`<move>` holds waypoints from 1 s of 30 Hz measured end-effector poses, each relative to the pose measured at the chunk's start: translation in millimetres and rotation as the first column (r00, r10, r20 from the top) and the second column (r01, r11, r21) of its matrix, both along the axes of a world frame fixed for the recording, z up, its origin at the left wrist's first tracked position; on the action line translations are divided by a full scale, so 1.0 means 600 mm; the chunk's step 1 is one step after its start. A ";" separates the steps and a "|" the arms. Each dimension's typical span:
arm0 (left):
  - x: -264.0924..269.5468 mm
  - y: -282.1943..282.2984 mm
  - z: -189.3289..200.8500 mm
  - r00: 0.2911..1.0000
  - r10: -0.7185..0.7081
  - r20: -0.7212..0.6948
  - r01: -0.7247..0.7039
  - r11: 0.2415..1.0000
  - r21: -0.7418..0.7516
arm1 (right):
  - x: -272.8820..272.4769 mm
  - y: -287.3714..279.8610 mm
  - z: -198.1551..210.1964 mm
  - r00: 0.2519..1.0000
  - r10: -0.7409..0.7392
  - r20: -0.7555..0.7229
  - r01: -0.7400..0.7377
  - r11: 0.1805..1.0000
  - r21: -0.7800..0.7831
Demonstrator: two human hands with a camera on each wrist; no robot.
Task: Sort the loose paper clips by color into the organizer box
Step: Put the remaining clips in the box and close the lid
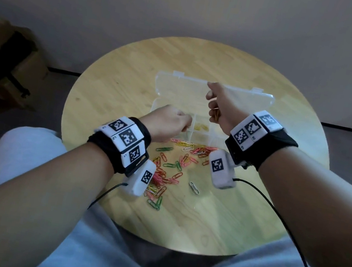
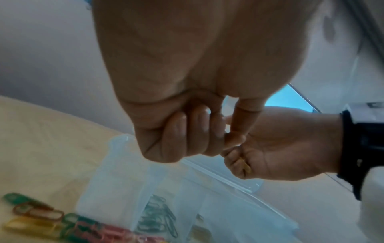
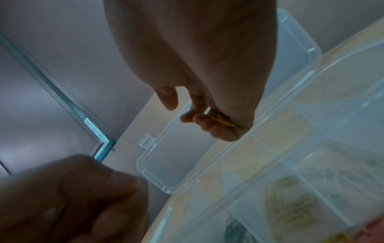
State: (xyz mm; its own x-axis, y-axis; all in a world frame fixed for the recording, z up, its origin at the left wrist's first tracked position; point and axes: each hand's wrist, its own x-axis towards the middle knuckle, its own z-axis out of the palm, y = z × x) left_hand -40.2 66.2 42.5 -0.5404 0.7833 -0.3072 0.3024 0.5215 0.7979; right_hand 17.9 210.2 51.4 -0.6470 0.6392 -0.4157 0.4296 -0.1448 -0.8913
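Note:
A clear organizer box (image 1: 154,106) stands open on the round wooden table (image 1: 112,89), its lid (image 1: 178,86) laid back. Yellow clips (image 1: 202,127) lie in one compartment and green clips (image 2: 158,218) in another. Loose paper clips (image 1: 172,163) in mixed colours are scattered in front of the box. My right hand (image 1: 211,111) hovers above the box and holds a few yellow clips (image 3: 223,121) under its curled fingers. My left hand (image 1: 185,126) is over the box's left part with fingers curled into the palm (image 2: 187,131). No clip shows in it.
A single white clip (image 1: 194,187) lies apart at the near side of the pile. Cables run from both wrist cameras over the table's front edge. Cardboard boxes (image 1: 5,70) sit on the floor to the left. A wall rises behind the table.

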 end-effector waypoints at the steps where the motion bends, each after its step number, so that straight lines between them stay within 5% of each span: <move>1: 0.001 0.006 0.003 0.999 -0.019 -0.030 0.018 0.999 -0.028 | -0.001 0.000 -0.003 1.000 0.011 -0.001 -0.011 1.000 0.021; 7: -0.001 0.043 0.007 0.988 -0.074 -0.135 0.053 0.987 -0.154 | 0.026 0.002 -0.023 0.987 0.157 0.041 -0.161 0.972 0.171; 12: 0.003 0.080 0.012 0.999 0.026 -0.039 -0.029 0.997 -0.074 | 0.070 0.016 -0.020 0.985 -0.032 -0.169 0.049 0.994 0.099; 21: 0.017 0.111 -0.007 0.977 0.115 0.178 -0.120 0.993 0.016 | 0.146 0.034 -0.034 0.953 -0.212 -0.218 0.205 0.977 -0.054; 26: 0.020 0.094 -0.009 0.997 0.012 0.076 -0.018 0.996 0.084 | 0.157 0.022 -0.040 0.963 -0.189 -0.194 0.181 0.982 -0.058; 30: 0.022 0.060 0.010 0.987 -0.051 -0.151 0.069 0.991 0.116 | 0.163 -0.014 -0.047 0.993 0.053 -0.105 -0.053 0.999 -0.001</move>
